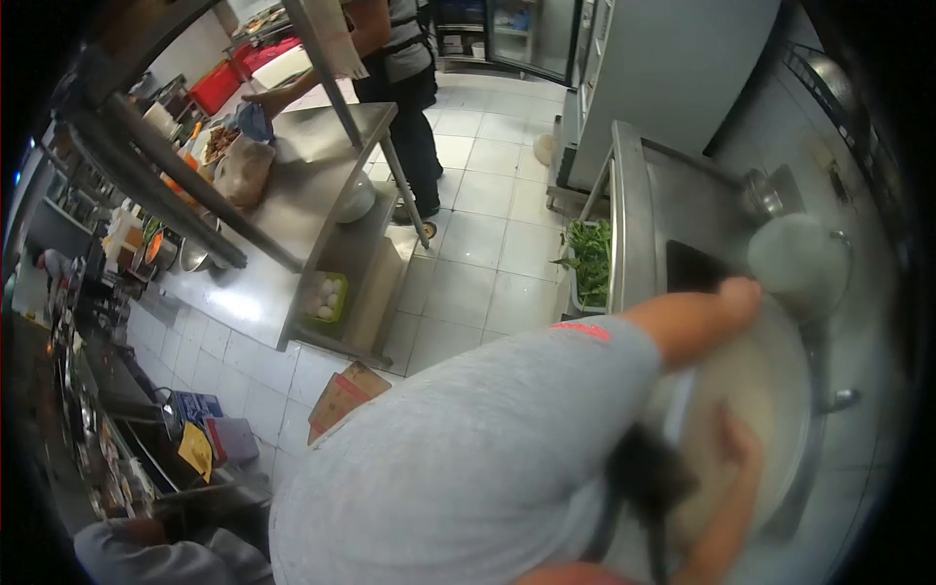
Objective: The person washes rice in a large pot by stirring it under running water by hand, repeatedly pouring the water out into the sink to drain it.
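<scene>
My left hand [739, 300], at the end of a grey sleeve [507, 419], is closed beside the near edge of a round, whitish translucent container [798, 261]. What its fingers hold is too small and blurred to name. Lower down, my right hand [739, 444] is over a large round basin [801, 390] with pale contents. Its fingers are smeared, and I cannot tell whether they hold anything. A dark, blurred object [648, 468] is between my sleeve and the basin.
Leafy greens [590, 261] fill a crate beside the metal counter [682, 190]. Across the tiled floor [470, 258], a co-worker [405, 97] is by a steel table [317, 161], one hand near a blue cloth [255, 122]. Eggs [325, 295] are on its lower shelf. Flattened cardboard [343, 398] lies below.
</scene>
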{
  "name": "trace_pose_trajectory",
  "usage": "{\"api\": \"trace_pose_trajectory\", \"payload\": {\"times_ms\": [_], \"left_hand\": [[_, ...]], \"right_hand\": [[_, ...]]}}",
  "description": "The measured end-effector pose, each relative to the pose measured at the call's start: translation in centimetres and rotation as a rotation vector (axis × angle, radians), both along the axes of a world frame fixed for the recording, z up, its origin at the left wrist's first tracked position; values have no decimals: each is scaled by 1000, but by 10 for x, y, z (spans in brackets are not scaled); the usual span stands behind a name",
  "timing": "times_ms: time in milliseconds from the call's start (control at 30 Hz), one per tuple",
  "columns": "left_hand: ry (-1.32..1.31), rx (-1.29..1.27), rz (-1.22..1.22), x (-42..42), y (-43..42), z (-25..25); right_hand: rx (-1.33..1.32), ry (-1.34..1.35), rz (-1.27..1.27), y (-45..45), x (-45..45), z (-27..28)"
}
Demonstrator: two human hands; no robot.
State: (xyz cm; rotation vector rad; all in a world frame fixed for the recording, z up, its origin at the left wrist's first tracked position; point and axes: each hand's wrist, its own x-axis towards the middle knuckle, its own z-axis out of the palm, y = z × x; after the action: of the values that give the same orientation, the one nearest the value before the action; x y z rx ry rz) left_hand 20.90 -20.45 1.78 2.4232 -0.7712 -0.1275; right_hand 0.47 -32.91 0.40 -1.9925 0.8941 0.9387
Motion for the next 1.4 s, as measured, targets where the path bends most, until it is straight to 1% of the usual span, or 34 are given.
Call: {"api": "trace_pose_trajectory", "payload": {"times_ms": [33, 67, 100, 133, 167, 200, 233, 267, 300, 333, 400, 500, 633, 733, 800, 867, 900, 933, 967, 1000, 1033, 1100, 1133, 1167, 1267, 1333, 1400], "left_hand": [[22, 18, 9, -4, -2, 6], [-18, -19, -14, 8, -11, -9], [-17, 65, -35, 8, -3, -2], [-93, 143, -61, 3, 7, 5], [-158, 225, -104, -2, 18, 14], [-186, 274, -144, -3, 22, 17], [-180, 271, -173, 1, 21, 17], [-182, 323, -200, -6, 25, 21], [-132, 300, -211, -9, 30, 27], [-187, 246, -210, 3, 16, 6], [-184, 314, -211, -5, 19, 16], [-200, 335, -217, -8, 23, 21], [-227, 318, -202, -7, 16, 16], [-191, 398, -217, -5, 16, 23], [-205, 365, -253, -4, 12, 19], [-189, 336, -253, 0, 14, 18], [-164, 322, -227, 0, 13, 16], [-195, 321, -196, -2, 14, 13], [-127, 365, -202, -4, 11, 16], [-148, 309, -140, -3, 9, 9], [-150, 257, -107, 4, 1, -3], [-141, 188, -72, 3, -1, 2], [-100, 107, -67, 10, -11, -5], [-58, 58, -65, 9, -10, 2], [-32, 18, -71, 4, -4, 3], [-29, 1, -74, 6, -4, 2], [-65, -29, -52, 9, -14, -11]], "right_hand": [[-33, -24, 17, 5, 3, 3], [-36, -37, 31, -11, 2, -11], [-39, -50, 45, -27, 2, -24], [-11, -56, 63, -64, 0, -54], [-33, -149, 16, -52, -2, -50], [-81, -196, 11, -19, -5, -20], [-90, -84, 45, 3, -1, 9], [-45, -29, 51, 5, -2, 11], [-12, 40, -3, 5, -2, 8], [58, 30, -28, 7, -4, 8], [102, 66, -38, 17, -7, 20], [100, 3, -14, 13, -8, 13], [105, 23, -21, 6, -9, 8], [126, 12, -35, 3, -7, 8], [129, -2, -30, 8, -8, 11], [31, 66, -56, 23, -11, 33], [-44, 73, -16, 28, -8, 42], [-83, -35, 16, 1, -12, 2], [-151, 15, 68, 2, -11, 7], [-49, -125, 23, 24, -15, 27], [-86, -83, 58, 7, -9, 10], [-130, -88, 34, -38, -8, -34], [-112, -73, -5, -36, -4, -28], [-64, -103, -29, -35, -2, -26], [90, -127, -52, -28, -8, -28], [143, -103, -56, -26, -4, -25], [141, -47, -69, -14, -4, -12]]}}
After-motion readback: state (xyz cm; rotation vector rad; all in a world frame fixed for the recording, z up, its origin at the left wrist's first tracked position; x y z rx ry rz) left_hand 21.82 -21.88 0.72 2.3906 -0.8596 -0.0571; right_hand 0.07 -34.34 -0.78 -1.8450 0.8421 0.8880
